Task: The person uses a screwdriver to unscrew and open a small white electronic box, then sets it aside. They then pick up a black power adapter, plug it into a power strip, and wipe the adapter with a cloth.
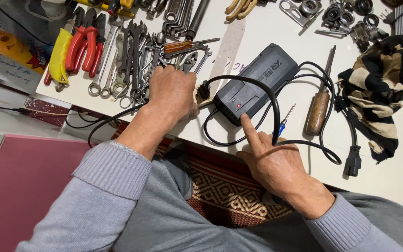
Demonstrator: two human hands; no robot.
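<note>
Black charger box [257, 81] lying flat near the front edge of the white table [374, 172], long axis slanting from lower left to upper right, indicator end with small red lights turned toward the person, far end aimed at the clutter of metal parts. Right hand [276, 163] just below it, forefinger [248, 130] stretched out with the tip touching the near end face, other fingers curled loosely, grasping nothing. Left hand [173, 93] palm down just left of the box, fingers bent over something at the table's edge; whether closed on it, cannot tell. Small black plug [204, 88] beside that hand, black cable [276, 112] arching over the box and looping across the right hand's fingers to a heavy plug [353, 162] near the table edge. Likely trouble: cable loop snagging on the right hand's fingers and dragging the box toward the edge; heavy plug sliding off and pulling the lead taut after it; fingertip slipping off the end face, since only one finger bears on it. Further hazard: small blue-handled screwdriver [284, 122] and wooden-handled screwdriver [320, 105] lying just right of the box, inside the cable loops, easily swept or rolled by a tug. Beyond: striped cloth [378, 93] at the right, spanners [131, 56] and red-handled pliers [82, 46] at upper left, patterned mat [229, 191] below the table edge.
</note>
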